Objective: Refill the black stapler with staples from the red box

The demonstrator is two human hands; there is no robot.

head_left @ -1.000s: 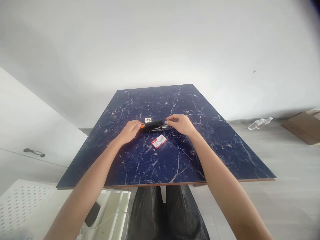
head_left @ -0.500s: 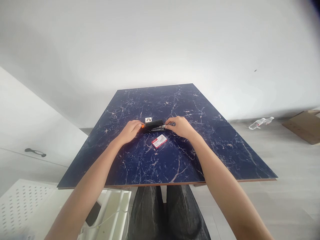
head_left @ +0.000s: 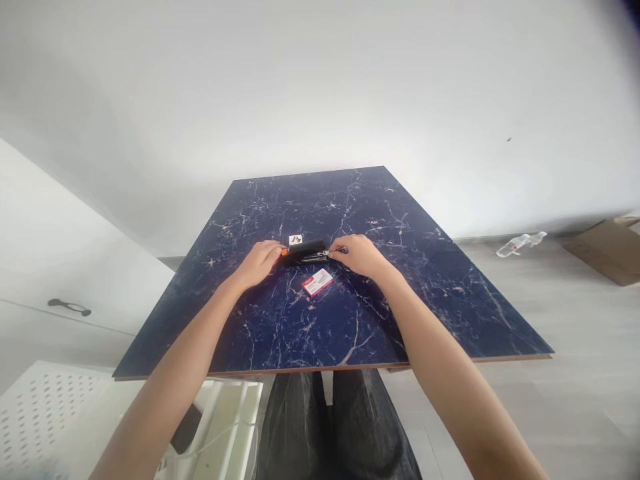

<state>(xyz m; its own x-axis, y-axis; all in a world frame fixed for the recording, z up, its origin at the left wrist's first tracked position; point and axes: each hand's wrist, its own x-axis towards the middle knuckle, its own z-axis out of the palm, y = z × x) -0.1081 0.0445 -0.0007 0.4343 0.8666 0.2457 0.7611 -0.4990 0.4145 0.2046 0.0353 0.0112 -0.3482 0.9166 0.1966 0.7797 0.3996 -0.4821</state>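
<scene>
A black stapler [head_left: 306, 252] with an orange piece [head_left: 285, 252] at its left end lies across the middle of the table. The fingers of my left hand [head_left: 261, 260] are closed around that left end. At the other end, my right hand [head_left: 357, 255] pinches a small metal part [head_left: 326, 253] that sticks out of the stapler. A dark tip [head_left: 342, 249] shows between the right fingers; its full shape is hidden. In front of the stapler lies a red and white box [head_left: 317, 283], apparently of staples. Just behind it is a small white piece with a dark picture [head_left: 295, 239].
The dark blue marbled table [head_left: 320, 340] stands near a white wall [head_left: 320, 87]. On the floor to the right are clear plastic bottles [head_left: 520, 245] and a cardboard box [head_left: 607, 250]. A white perforated panel [head_left: 45, 413] is at the lower left, beside a cabinet handle [head_left: 69, 307].
My right fingers have shifted slightly left, closer to the stapler's end, and the metal part sticks out a little less. My left hand stays at the orange end.
</scene>
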